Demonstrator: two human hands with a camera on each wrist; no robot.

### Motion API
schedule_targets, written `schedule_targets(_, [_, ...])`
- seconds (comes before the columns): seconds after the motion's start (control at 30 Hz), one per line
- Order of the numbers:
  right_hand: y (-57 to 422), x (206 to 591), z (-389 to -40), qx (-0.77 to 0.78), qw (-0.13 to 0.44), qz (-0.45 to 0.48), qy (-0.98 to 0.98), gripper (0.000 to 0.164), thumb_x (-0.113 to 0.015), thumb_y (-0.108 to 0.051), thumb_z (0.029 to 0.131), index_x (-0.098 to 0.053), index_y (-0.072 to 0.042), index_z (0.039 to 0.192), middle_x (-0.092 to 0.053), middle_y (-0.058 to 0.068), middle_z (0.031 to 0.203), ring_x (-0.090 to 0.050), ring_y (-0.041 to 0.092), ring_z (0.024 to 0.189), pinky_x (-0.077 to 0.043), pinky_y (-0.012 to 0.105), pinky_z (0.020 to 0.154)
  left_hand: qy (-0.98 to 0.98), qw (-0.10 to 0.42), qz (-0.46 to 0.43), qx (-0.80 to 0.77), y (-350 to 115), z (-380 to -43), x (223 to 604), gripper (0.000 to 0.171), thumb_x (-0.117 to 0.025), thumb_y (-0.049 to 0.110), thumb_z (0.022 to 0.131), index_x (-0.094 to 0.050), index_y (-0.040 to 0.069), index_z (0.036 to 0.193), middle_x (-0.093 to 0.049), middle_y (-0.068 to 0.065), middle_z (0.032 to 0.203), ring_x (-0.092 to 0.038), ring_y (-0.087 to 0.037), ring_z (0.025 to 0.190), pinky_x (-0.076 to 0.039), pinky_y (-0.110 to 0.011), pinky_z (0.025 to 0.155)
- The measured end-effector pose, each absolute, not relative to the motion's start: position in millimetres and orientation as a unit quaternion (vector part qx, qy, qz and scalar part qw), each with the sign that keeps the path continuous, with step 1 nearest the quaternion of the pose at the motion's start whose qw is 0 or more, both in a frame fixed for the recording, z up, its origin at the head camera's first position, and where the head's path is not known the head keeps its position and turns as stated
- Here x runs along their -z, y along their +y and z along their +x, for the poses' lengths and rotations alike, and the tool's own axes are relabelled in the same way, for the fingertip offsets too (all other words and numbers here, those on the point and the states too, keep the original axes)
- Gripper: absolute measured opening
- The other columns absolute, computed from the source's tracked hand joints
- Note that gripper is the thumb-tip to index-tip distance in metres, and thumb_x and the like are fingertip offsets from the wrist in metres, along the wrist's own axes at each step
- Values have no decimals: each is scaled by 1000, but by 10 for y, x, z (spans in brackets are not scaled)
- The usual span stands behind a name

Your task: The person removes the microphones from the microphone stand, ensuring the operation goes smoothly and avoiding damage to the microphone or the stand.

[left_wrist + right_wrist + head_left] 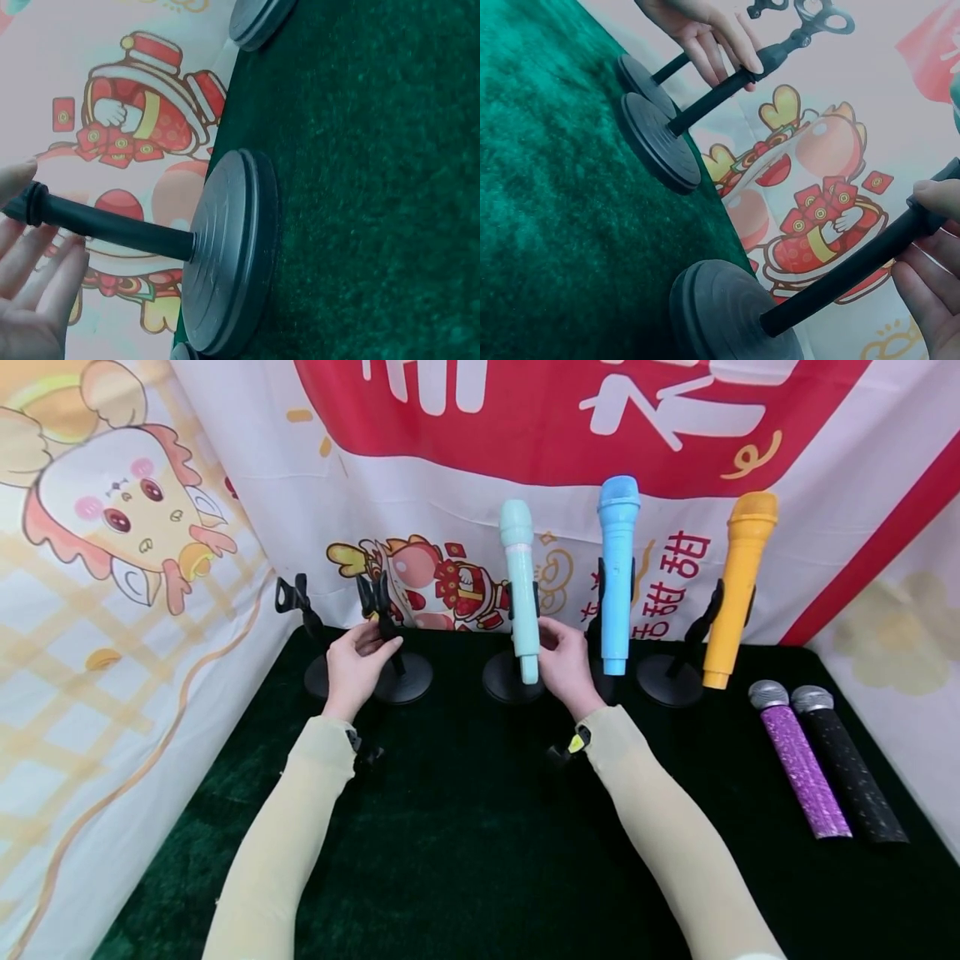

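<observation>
My left hand pinches the pole of a black microphone stand whose clip holds nothing. In the left wrist view, thumb and fingers are around the collar on its pole, and the round base rests on the green cloth. My right hand grips another black stand by its collar, behind a mint-green microphone. That microphone leans upright in the stand's clip and partly hides the right fingers. In the right wrist view this stand's base also sits on the cloth.
Left of my left hand is another black stand with a bare clip. To the right, a blue microphone and an orange microphone stand in clips. A purple microphone and a black microphone lie on the green cloth.
</observation>
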State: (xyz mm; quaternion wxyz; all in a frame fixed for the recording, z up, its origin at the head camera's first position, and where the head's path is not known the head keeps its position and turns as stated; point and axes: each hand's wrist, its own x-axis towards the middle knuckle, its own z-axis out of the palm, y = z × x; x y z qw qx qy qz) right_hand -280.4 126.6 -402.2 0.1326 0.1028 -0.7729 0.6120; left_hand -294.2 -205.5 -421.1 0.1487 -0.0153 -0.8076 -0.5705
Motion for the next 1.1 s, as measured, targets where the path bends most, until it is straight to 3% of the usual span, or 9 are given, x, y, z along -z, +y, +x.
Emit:
schedule_targets(0.27, [1293,4005,-2631,-603,148,118,-775,29,-73,-6,95,-71,-2,124,-72,11,114,-68,21,101,-55,36,93,-790,176,2,588,-2075,-2780,4205,57,-83,38,87,-65,16,136,-66,-2,133,-63,-18,121,-50,-34,103])
schedule_targets(0.57, [1299,3963,-2335,-595,120,146,-781,28,-73,-4,95,-69,2,122,-71,15,115,-69,25,99,-57,35,89,-749,272,5,604,-1894,-2319,3857,51,-83,23,89,-65,10,134,-66,-5,133,-61,-21,123,-46,-39,107])
schedule_targets(0.73, [1345,3939,-2191,-606,122,157,-770,27,-72,4,93,-68,6,119,-70,21,112,-68,29,96,-58,31,85,-721,307,-64,618,-1714,-2065,3698,44,-81,14,90,-66,7,132,-66,-8,131,-62,-24,122,-47,-42,107])
schedule_targets(0.9, [1414,3916,-2038,-615,112,172,-761,25,-75,-1,92,-69,2,117,-71,14,109,-69,22,94,-59,28,84,-723,284,-149,612,-1576,-2000,3743,44,-80,7,89,-66,3,131,-67,-10,130,-63,-30,120,-49,-46,104])
schedule_targets(1.1, [1509,3911,-1857,-617,98,181,-760,24,-77,-3,91,-70,-1,115,-71,10,106,-69,23,93,-60,31,84,-749,202,-201,598,-1441,-2022,3939,53,-85,13,86,-67,21,135,-65,-2,136,-60,-18,125,-47,-37,107])
